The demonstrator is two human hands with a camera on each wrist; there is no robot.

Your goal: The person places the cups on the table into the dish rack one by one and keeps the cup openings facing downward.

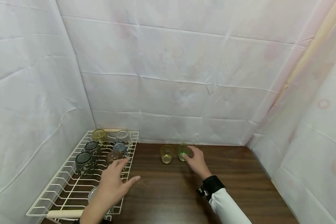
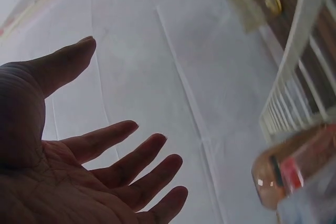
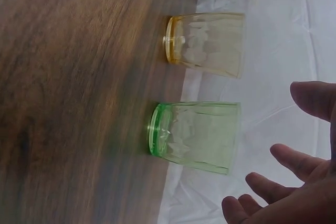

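Observation:
A green drinking glass [image 1: 182,154] stands upright on the dark wooden table, beside an amber-yellow glass [image 1: 166,156] to its left. My right hand [image 1: 197,161] is spread close to the green glass; in the right wrist view its fingers [image 3: 291,163] are apart from the rim, with nothing held. Over the right part of the white wire rack [image 1: 36,215] hovers my left hand [image 1: 112,183], thumb and fingers spread, palm empty in the left wrist view. Near it are a brownish-pink glass [image 1: 114,155] and a clear glass [image 1: 91,194], partly hidden by that hand.
More glasses sit in the rack: a yellow one [image 1: 99,135], two dark ones [image 1: 85,161], a clear one [image 1: 123,136] and a blue one [image 1: 120,148]. White sheeting [image 1: 168,93] walls the table at the back and both sides. The rack has a pale wooden handle [image 1: 64,214].

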